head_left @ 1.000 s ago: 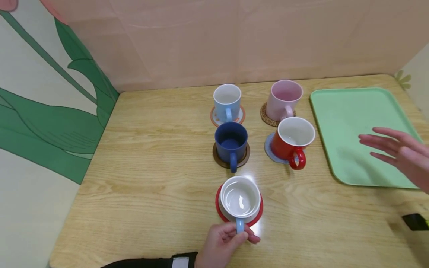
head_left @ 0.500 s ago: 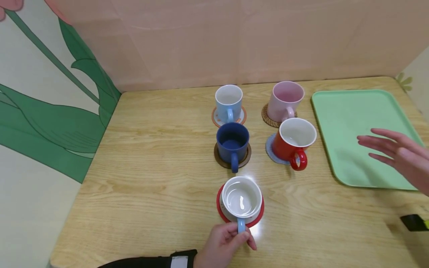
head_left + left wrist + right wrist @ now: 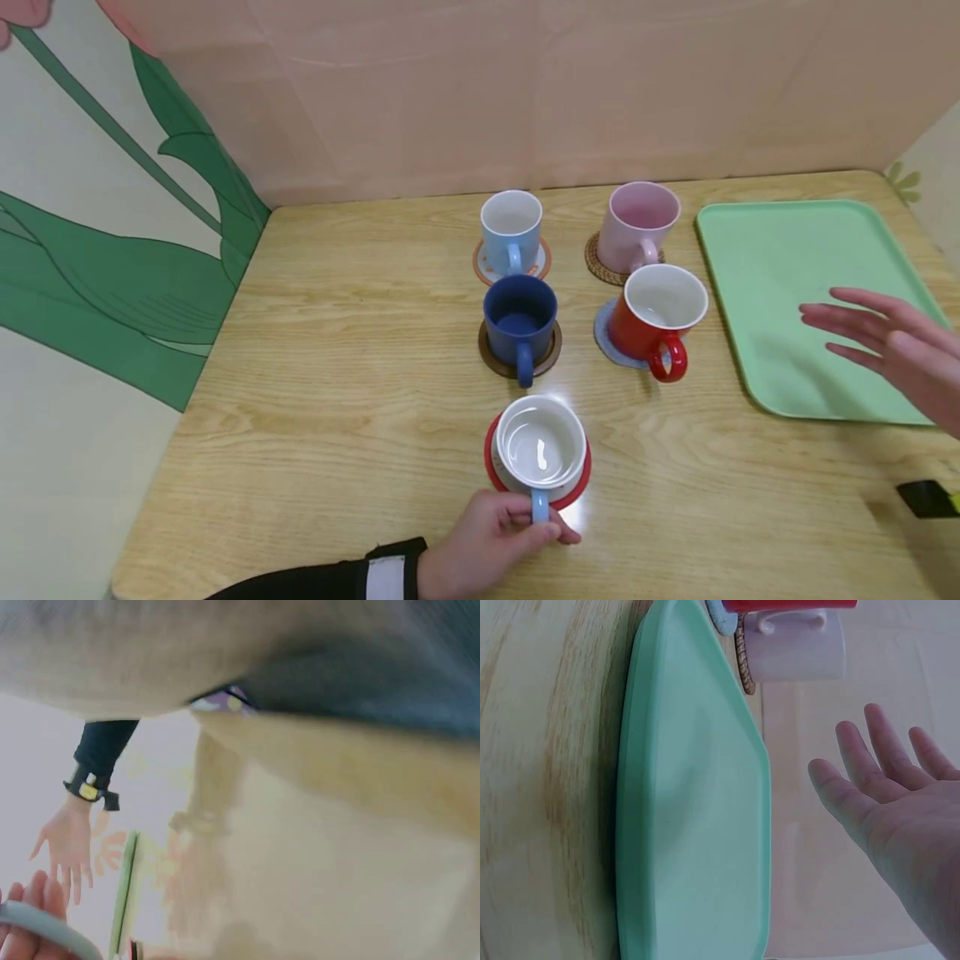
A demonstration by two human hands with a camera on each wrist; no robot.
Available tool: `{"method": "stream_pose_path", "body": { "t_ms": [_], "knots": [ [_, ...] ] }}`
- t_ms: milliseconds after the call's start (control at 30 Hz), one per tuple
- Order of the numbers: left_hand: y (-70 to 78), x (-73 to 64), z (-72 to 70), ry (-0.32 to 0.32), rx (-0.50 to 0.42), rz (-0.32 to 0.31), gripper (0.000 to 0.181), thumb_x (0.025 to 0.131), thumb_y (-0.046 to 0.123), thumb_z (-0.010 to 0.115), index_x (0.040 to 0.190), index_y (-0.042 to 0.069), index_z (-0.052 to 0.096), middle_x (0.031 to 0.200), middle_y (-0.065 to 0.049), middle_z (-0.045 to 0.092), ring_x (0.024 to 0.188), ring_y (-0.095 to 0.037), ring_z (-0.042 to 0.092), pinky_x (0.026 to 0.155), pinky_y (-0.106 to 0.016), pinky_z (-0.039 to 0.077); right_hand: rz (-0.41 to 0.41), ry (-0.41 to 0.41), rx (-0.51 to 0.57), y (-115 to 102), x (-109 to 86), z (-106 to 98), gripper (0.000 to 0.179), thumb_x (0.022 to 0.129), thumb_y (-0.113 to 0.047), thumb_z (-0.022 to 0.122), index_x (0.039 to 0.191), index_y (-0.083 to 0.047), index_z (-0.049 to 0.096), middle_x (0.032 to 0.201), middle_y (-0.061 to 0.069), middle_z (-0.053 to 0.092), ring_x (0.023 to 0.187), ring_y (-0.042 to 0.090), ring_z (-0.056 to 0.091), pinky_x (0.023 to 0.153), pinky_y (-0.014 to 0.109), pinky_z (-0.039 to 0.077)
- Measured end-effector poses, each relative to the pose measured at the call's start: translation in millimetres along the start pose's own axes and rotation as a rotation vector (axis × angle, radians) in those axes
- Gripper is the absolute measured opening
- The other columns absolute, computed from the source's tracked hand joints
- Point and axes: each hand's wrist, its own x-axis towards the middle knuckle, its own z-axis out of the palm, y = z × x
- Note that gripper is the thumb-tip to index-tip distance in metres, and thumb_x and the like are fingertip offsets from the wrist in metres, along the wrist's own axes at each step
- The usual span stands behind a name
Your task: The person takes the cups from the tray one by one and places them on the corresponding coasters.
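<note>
Near the front of the table, a white cup (image 3: 542, 442) with a light blue handle (image 3: 539, 504) stands on a red coaster (image 3: 491, 462). My left hand (image 3: 487, 542) pinches that handle between thumb and fingers; the left wrist view shows the fingers (image 3: 37, 896) behind the pale handle. My right hand (image 3: 892, 354) hovers above the green tray (image 3: 795, 250), fingers extended and spread, holding nothing. Behind the white cup is a dark blue mug (image 3: 513, 312) on a brown coaster, and beyond it a light blue mug (image 3: 498, 250).
To the right of the blue mugs, a red mug (image 3: 633, 329) sits on a grey-blue coaster and a pink mug (image 3: 630, 237) on a woven one. The tray lies along the table's right side. A pinkish cloth (image 3: 450, 92) hangs behind the table.
My left wrist and forearm have shifted slightly left while the fingers keep hold of the cup's handle. The cup stays on its coaster, and my right hand holds nearly still.
</note>
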Motion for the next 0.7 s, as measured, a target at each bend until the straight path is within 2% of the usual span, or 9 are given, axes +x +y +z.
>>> {"method": "stream_pose_path", "body": {
  "t_ms": [67,133,233,300,433,533,633,700],
  "knots": [
    [4.2,1.0,-6.8,-0.036,0.084,-0.043,0.021,0.101,0.007,0.063,0.112,-0.009,0.071,0.107,-0.025,0.073,0.106,-0.002,0.066,0.093,-0.021,0.051,0.004,0.005,-0.002,0.0,-0.6,-0.2,0.05,0.105,0.007,0.01,0.154,0.017,0.004,0.157,0.025,0.038,0.146,0.025,0.038,0.11,0.024,0.04],
    [9.2,2.5,-15.4,-0.084,0.192,-0.059,0.02,0.099,0.008,0.066,0.113,-0.004,0.073,0.109,-0.018,0.075,0.106,0.001,0.064,0.093,-0.02,0.051,0.008,0.013,-0.01,0.7,-1.7,-0.8,0.049,0.106,0.007,0.012,0.154,0.017,0.005,0.157,0.024,0.039,0.146,0.024,0.039,0.11,0.024,0.04],
    [19.7,4.7,-29.3,-0.159,0.336,-0.044,0.02,0.098,0.01,0.069,0.113,-0.001,0.075,0.107,-0.011,0.076,0.103,0.004,0.062,0.092,-0.02,0.051,0.016,0.032,-0.048,1.7,-3.1,-0.2,0.05,0.105,0.008,0.014,0.154,0.017,0.007,0.156,0.022,0.041,0.145,0.022,0.04,0.109,0.022,0.04],
    [27.9,5.5,-38.1,-0.207,0.378,-0.055,0.02,0.096,0.009,0.071,0.113,-0.001,0.075,0.107,-0.01,0.076,0.101,0.006,0.062,0.091,-0.02,0.052,0.02,0.045,-0.085,2.0,-3.8,0.7,0.05,0.104,0.011,0.013,0.153,0.018,0.008,0.156,0.022,0.042,0.145,0.022,0.04,0.108,0.021,0.04],
    [45.4,5.9,-55.1,-0.332,0.46,-0.111,0.023,0.097,0.01,0.07,0.117,0.0,0.073,0.11,-0.008,0.076,0.103,0.003,0.065,0.093,-0.02,0.052,0.08,0.096,-0.215,-2.0,-3.6,5.2,0.052,0.101,0.015,0.014,0.153,0.018,0.011,0.156,0.017,0.044,0.144,0.018,0.04,0.107,0.019,0.038],
    [58.4,5.3,-68.3,-0.411,0.55,-0.174,0.025,0.099,0.015,0.068,0.12,0.003,0.072,0.113,-0.003,0.075,0.106,0.002,0.065,0.095,-0.02,0.05,0.18,0.161,-0.354,-7.8,-3.1,10.2,0.054,0.102,0.015,0.018,0.156,0.012,0.016,0.155,0.008,0.047,0.142,0.012,0.041,0.104,0.016,0.037],
    [69.8,5.0,-82.0,-0.422,0.633,-0.25,0.026,0.1,0.022,0.067,0.12,0.006,0.073,0.113,0.004,0.074,0.105,0.003,0.063,0.094,-0.02,0.05,0.225,0.187,-0.449,-10.4,-2.7,12.5,0.055,0.102,0.015,0.023,0.156,0.009,0.021,0.154,0.004,0.049,0.14,0.009,0.042,0.101,0.014,0.036],
    [75.6,5.7,-91.8,-0.398,0.691,-0.276,0.028,0.1,0.025,0.067,0.121,0.008,0.072,0.115,0.005,0.073,0.107,0.002,0.062,0.095,-0.022,0.05,0.207,0.183,-0.467,-9.8,-1.8,12.3,0.055,0.1,0.018,0.025,0.155,0.011,0.022,0.152,0.006,0.05,0.138,0.009,0.044,0.101,0.013,0.037]
  ]
}}
